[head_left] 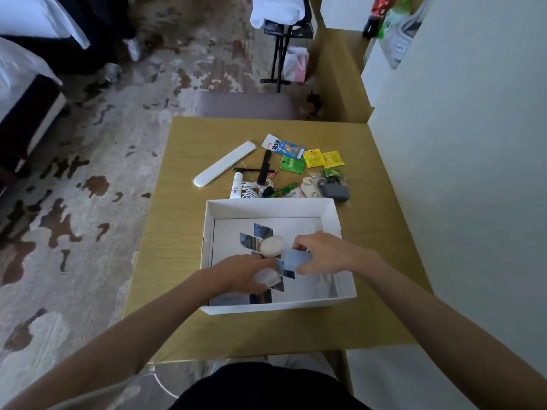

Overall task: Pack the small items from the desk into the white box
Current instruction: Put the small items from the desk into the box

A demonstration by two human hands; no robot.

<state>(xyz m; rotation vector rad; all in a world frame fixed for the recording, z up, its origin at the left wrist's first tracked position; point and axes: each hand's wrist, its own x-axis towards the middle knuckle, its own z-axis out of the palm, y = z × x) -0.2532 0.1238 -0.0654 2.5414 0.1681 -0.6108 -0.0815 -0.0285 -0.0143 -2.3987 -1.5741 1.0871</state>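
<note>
1. The left hand (241,273) grips a small clear piece, the right hand (322,253) a pale blue card (297,258), both inside the white box (272,207).
2. Just behind the box lie sachets (313,158), a cable (251,190) and a white case (224,164) on the desk (177,220).

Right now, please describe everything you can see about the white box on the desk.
The white box is an open, shallow, rectangular tray without a lid, apparently cardboard, lying flat on the wooden desk. Its thin walls stand upright. A sheet printed with slanted photo tiles covers its floor. Both hands reach inside: the left hand holds a small pale item, and the right hand holds a light blue flat piece. A round whitish object is also inside. The remaining small items lie just beyond its far wall.
</note>
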